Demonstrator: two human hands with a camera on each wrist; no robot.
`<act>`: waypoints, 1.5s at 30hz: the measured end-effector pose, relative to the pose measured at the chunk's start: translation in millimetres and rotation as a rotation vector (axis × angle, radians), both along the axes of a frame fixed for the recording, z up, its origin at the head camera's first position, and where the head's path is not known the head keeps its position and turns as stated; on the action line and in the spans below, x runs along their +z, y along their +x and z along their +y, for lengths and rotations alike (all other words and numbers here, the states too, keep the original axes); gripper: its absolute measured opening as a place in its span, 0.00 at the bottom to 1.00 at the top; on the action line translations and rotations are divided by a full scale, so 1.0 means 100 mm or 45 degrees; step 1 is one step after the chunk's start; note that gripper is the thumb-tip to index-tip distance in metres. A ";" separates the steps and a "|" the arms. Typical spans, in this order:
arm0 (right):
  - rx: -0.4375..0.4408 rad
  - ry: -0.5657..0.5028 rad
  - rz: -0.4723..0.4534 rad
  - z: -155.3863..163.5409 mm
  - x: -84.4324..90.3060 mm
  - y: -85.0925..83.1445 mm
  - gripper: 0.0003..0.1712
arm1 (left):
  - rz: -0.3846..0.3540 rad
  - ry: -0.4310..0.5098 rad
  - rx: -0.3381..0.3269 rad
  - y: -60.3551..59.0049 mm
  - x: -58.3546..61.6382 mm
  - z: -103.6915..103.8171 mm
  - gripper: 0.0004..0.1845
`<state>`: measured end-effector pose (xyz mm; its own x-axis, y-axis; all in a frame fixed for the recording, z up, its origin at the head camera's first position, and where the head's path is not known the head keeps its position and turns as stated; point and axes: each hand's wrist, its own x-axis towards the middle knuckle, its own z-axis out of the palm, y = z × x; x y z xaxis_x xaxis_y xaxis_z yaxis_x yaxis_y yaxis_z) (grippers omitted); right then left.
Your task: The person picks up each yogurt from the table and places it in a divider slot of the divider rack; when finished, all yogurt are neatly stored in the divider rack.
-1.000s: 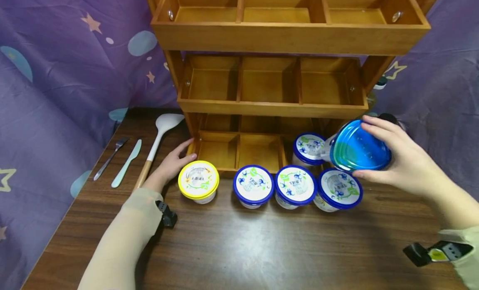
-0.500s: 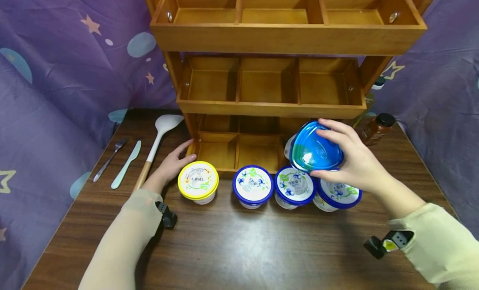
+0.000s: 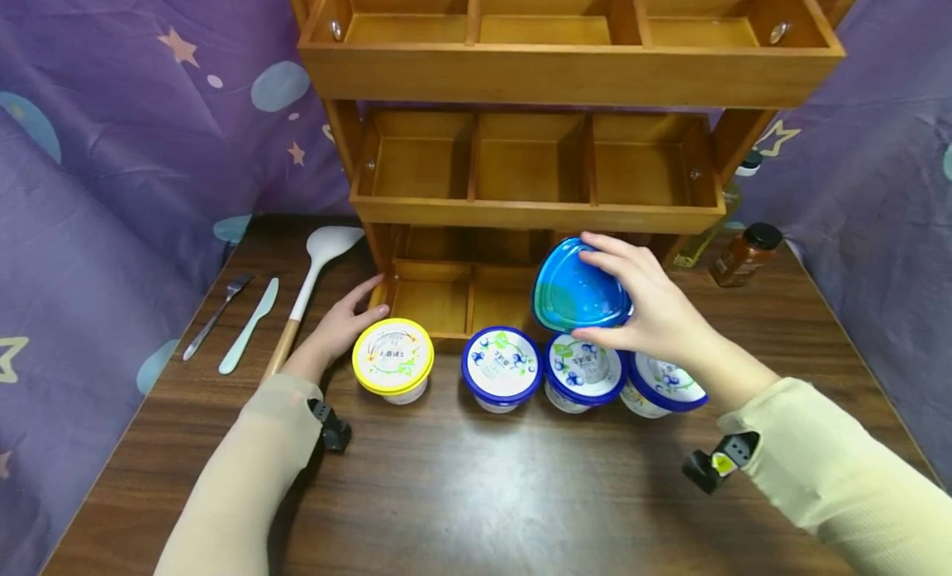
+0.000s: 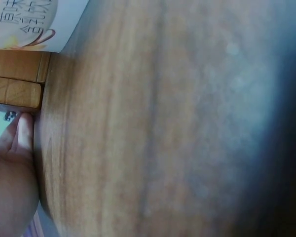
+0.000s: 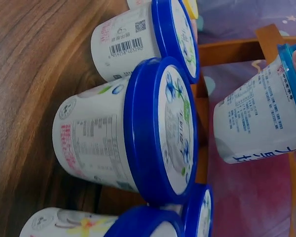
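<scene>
Right hand [image 3: 654, 311] grips the blue-lidded tub [image 3: 576, 288] by its lid rim, fingers curled over the top, thumb under the near edge; the tub is in the air, tilted toward the camera, in front of the bottom tier of the wooden rack [image 3: 565, 72] and just above the row of cups on the desk [image 3: 476, 493]. Change over the last second: the hand has carried the tub leftward, from out past the right end of the row to above the second blue-lidded cup [image 3: 583, 371]; that move uncovers the brown jar [image 3: 742, 255] at the rack's right side. The cup that sat behind the row a second ago is now hidden behind the tub, so its position cannot be told. Right wrist view shows the held tub [image 5: 259, 121] clear of the cups below it, no contact. On the desk: yellow-lidded cup [image 3: 392, 359], first blue-lidded cup [image 3: 502, 366], third blue-lidded cup [image 3: 662, 384] partly under the right wrist. Left hand [image 3: 344, 324] has not moved: fingers relaxed and straight, holding nothing, resting on the desk against the rack's bottom left corner, just beside the yellow-lidded cup. Spatula [image 3: 312, 278], knife [image 3: 249, 326] and fork [image 3: 216, 316] lie untouched at far left
</scene>
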<state>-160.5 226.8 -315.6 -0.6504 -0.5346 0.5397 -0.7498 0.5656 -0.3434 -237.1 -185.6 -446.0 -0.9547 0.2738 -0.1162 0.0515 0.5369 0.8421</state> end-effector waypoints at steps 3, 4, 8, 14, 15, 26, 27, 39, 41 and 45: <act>0.023 -0.001 0.010 -0.07 -0.03 -0.04 0.49 | 0.004 -0.002 -0.003 0.00 -0.01 0.00 0.35; 0.027 -0.002 0.009 -0.09 -0.04 -0.05 0.49 | 0.006 -0.002 -0.005 0.00 -0.01 0.00 0.35; 0.045 0.008 0.005 -0.16 -0.09 -0.08 0.50 | 0.008 -0.003 -0.014 0.00 -0.02 0.01 0.36; 0.065 0.047 -0.035 -0.26 -0.16 -0.17 0.48 | 0.000 0.000 0.001 0.01 0.01 0.01 0.36; 0.066 0.051 -0.046 -0.27 -0.17 -0.18 0.48 | -0.001 -0.001 0.002 0.01 0.01 0.01 0.36; 0.010 0.178 -0.227 -0.36 -0.24 -0.29 0.46 | -0.011 -0.017 0.001 0.01 0.01 0.02 0.35; 0.000 0.182 -0.242 -0.36 -0.25 -0.29 0.46 | -0.010 -0.017 0.002 0.01 0.01 0.02 0.35; -0.162 0.211 -0.382 -0.38 -0.34 -0.37 0.45 | -0.027 -0.007 -0.001 0.01 0.01 0.01 0.36; -0.182 0.211 -0.402 -0.38 -0.35 -0.39 0.45 | -0.026 -0.002 -0.002 0.01 0.01 0.00 0.36; -0.215 0.200 -0.445 -0.40 -0.38 -0.42 0.45 | -0.014 0.000 -0.002 0.01 0.00 0.00 0.35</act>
